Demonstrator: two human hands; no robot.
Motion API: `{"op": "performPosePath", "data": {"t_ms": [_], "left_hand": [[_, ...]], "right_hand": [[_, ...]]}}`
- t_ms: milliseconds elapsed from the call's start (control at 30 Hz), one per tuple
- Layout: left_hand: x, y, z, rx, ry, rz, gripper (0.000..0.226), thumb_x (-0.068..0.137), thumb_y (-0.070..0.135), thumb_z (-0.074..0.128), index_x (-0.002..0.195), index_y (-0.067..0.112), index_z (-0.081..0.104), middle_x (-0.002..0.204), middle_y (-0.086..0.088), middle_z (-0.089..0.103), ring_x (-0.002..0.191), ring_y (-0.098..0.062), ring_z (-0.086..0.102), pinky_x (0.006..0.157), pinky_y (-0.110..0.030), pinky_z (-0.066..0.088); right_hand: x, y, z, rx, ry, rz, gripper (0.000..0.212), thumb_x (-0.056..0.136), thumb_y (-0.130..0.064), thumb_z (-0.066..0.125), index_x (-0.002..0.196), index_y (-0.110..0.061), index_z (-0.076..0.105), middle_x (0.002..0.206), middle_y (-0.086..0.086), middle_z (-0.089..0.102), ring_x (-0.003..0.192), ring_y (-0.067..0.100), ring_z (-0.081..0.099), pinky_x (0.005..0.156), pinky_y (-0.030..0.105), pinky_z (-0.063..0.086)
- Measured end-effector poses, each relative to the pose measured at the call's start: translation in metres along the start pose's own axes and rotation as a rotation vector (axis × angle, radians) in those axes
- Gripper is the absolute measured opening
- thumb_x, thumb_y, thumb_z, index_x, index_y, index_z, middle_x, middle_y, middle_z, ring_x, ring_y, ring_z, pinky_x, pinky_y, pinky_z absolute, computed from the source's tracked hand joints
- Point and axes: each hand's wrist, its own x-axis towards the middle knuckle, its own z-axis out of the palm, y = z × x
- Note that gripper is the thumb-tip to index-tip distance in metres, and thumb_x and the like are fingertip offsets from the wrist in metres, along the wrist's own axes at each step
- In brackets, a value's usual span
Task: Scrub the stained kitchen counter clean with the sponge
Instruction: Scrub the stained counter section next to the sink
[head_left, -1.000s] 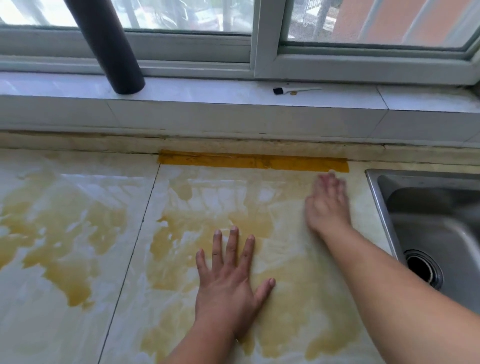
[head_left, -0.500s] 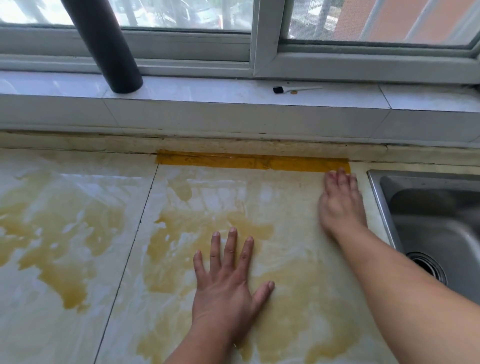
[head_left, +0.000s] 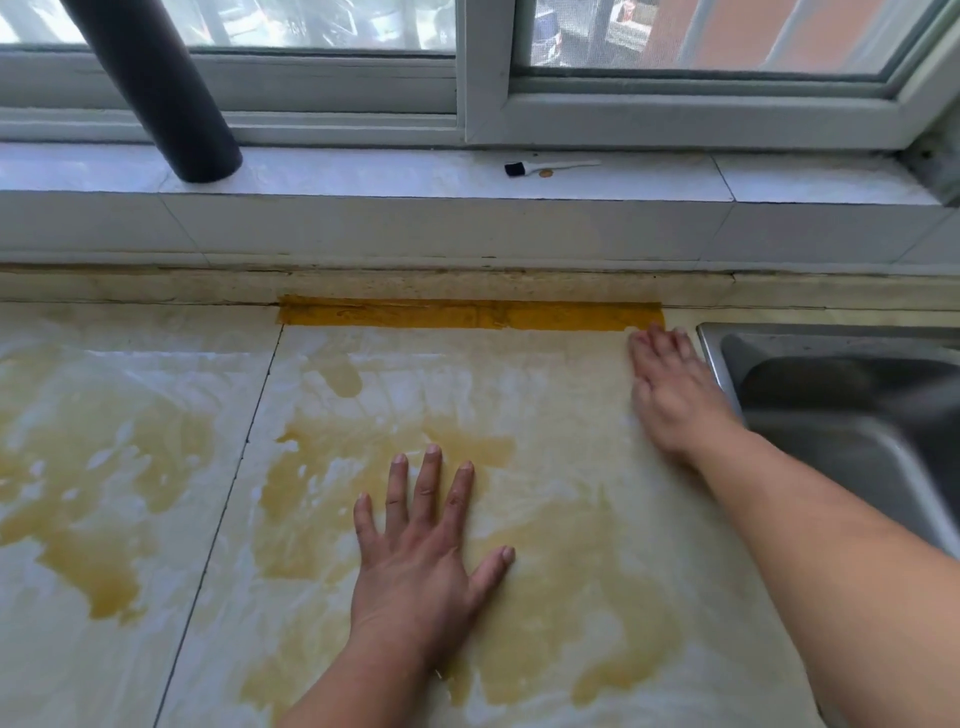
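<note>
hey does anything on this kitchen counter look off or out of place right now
Yes. Yellow-brown stains blotch both counter slabs, and a strip of orange tape runs along the back edge. No sponge is visible: the left hand lies flat and the right hand, blurred, rubs beside the sink.

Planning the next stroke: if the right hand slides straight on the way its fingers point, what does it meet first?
The right hand points toward the back wall; its fingertips already reach the yellow strip. Just beyond comes the raised back ledge. The sink lies alongside, out of that line.
</note>
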Motion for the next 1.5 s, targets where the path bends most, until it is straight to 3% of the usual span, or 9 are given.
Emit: {"op": "performPosePath", "data": {"t_ms": [200, 333, 600, 767, 933, 1067, 1233, 1367, 1500], "left_hand": [[-0.001, 0.001, -0.007, 0.037, -0.017, -0.005, 0.093, 0.087, 0.088, 0.009, 0.159, 0.040, -0.023, 0.163, 0.004, -0.043, 0.150, -0.027, -0.040, 0.122, -0.064, -0.011], [0.000, 0.001, -0.004, 0.025, -0.001, -0.006, 0.093, 0.087, 0.088, 0.010, 0.161, 0.039, -0.019, 0.167, 0.004, -0.036, 0.153, -0.028, -0.033, 0.123, -0.064, -0.007], [0.000, -0.001, -0.004, -0.003, 0.009, 0.002, 0.092, 0.088, 0.088, 0.012, 0.162, 0.040, -0.014, 0.169, 0.005, -0.031, 0.154, -0.028, -0.031, 0.123, -0.065, -0.007], [0.000, 0.000, -0.004, -0.012, 0.011, 0.008, 0.085, 0.093, 0.082, 0.013, 0.162, 0.040, -0.013, 0.169, 0.005, -0.030, 0.154, -0.027, -0.031, 0.123, -0.065, -0.008], [0.000, -0.002, -0.002, -0.025, 0.024, 0.017, 0.078, 0.098, 0.074, 0.014, 0.163, 0.040, -0.012, 0.170, 0.007, -0.027, 0.155, -0.026, -0.029, 0.123, -0.063, -0.009], [0.001, -0.003, -0.002, -0.038, 0.022, 0.015, 0.073, 0.100, 0.068, 0.016, 0.162, 0.041, -0.011, 0.170, 0.008, -0.027, 0.155, -0.025, -0.030, 0.123, -0.063, -0.010], [-0.001, -0.002, -0.003, -0.035, 0.009, 0.019, 0.072, 0.101, 0.068, 0.012, 0.161, 0.040, -0.018, 0.167, 0.007, -0.035, 0.152, -0.026, -0.036, 0.123, -0.062, -0.014], [-0.001, 0.000, -0.003, -0.033, -0.003, 0.010, 0.073, 0.100, 0.069, 0.010, 0.160, 0.040, -0.021, 0.165, 0.006, -0.038, 0.151, -0.026, -0.038, 0.122, -0.063, -0.014], [0.000, -0.001, -0.002, -0.027, 0.001, 0.009, 0.074, 0.099, 0.070, 0.009, 0.160, 0.040, -0.021, 0.165, 0.006, -0.038, 0.151, -0.026, -0.039, 0.122, -0.063, -0.013]], "right_hand": [[-0.078, 0.008, 0.022, 0.054, -0.003, -0.075, 0.063, 0.101, -0.037, 0.017, 0.162, -0.026, 0.003, 0.168, -0.009, -0.011, 0.153, 0.012, -0.016, 0.125, 0.034, -0.004], [-0.167, 0.036, 0.041, 0.047, -0.032, -0.090, 0.065, 0.098, -0.041, 0.016, 0.161, -0.031, 0.000, 0.166, -0.015, -0.017, 0.150, 0.004, -0.023, 0.126, 0.041, 0.000], [-0.272, 0.000, 0.070, 0.131, 0.011, 0.117, 0.073, 0.093, -0.048, 0.013, 0.159, -0.028, -0.012, 0.164, -0.010, -0.029, 0.149, 0.011, -0.029, 0.124, 0.042, -0.009], [-0.259, -0.070, 0.085, 0.166, 0.017, 0.191, 0.078, 0.093, -0.050, 0.014, 0.157, -0.021, -0.020, 0.160, 0.001, -0.038, 0.147, 0.021, -0.036, 0.124, 0.046, -0.011], [-0.226, -0.126, 0.089, 0.188, -0.025, 0.018, 0.072, 0.102, -0.039, 0.025, 0.159, -0.021, -0.016, 0.161, 0.000, -0.037, 0.146, 0.023, -0.038, 0.123, 0.046, -0.013], [-0.222, -0.096, 0.079, 0.151, -0.055, -0.133, 0.067, 0.104, -0.032, 0.025, 0.160, -0.027, -0.010, 0.163, -0.010, -0.031, 0.148, 0.014, -0.033, 0.124, 0.042, -0.010], [-0.250, -0.038, 0.059, 0.081, -0.081, -0.099, 0.064, 0.103, -0.038, 0.013, 0.156, -0.030, -0.021, 0.158, -0.015, -0.040, 0.145, 0.008, -0.038, 0.124, 0.039, -0.011], [-0.226, -0.046, 0.057, 0.017, -0.117, -0.179, 0.066, 0.100, -0.046, 0.010, 0.156, -0.030, -0.022, 0.157, -0.014, -0.041, 0.144, 0.010, -0.040, 0.122, 0.037, -0.015], [-0.144, -0.078, 0.054, 0.050, -0.101, -0.182, 0.066, 0.105, -0.041, 0.022, 0.159, -0.027, -0.013, 0.163, -0.008, -0.032, 0.148, 0.015, -0.032, 0.124, 0.040, -0.011]]}}
